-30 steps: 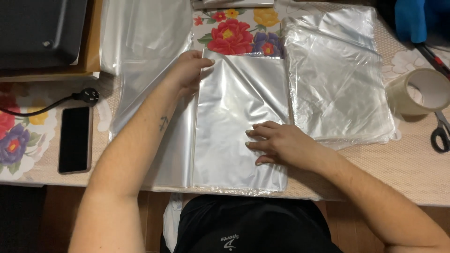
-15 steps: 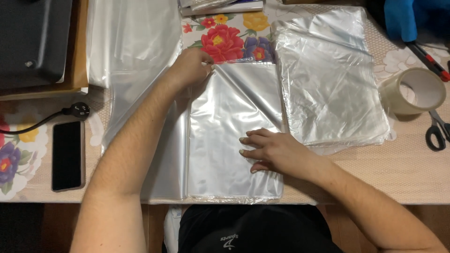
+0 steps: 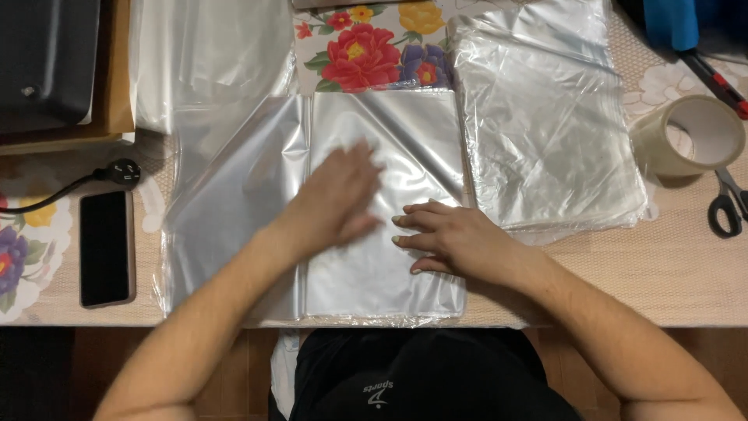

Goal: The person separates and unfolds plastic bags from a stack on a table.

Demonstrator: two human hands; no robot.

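Note:
A clear plastic bag (image 3: 389,132) lies flat on the table in front of me, over more clear sheeting (image 3: 226,187) that spreads to its left. My left hand (image 3: 339,195) rests flat on the middle of the bag, blurred by motion, fingers spread. Palm down, my right hand (image 3: 448,238) presses the bag's lower right part, fingers pointing left. Neither hand grips anything. A stack of clear plastic bags (image 3: 545,117) lies to the right.
A roll of clear tape (image 3: 686,136), scissors (image 3: 725,206) and a red-handled tool (image 3: 713,78) are at the right. A black phone (image 3: 104,248), a plug with cable (image 3: 117,173) and a black box (image 3: 43,54) sit left. A floral cloth (image 3: 366,47) covers the table.
My left hand slid from the bag's top left corner down to its middle. The right hand stayed pressed on the bag. The view shifted slightly.

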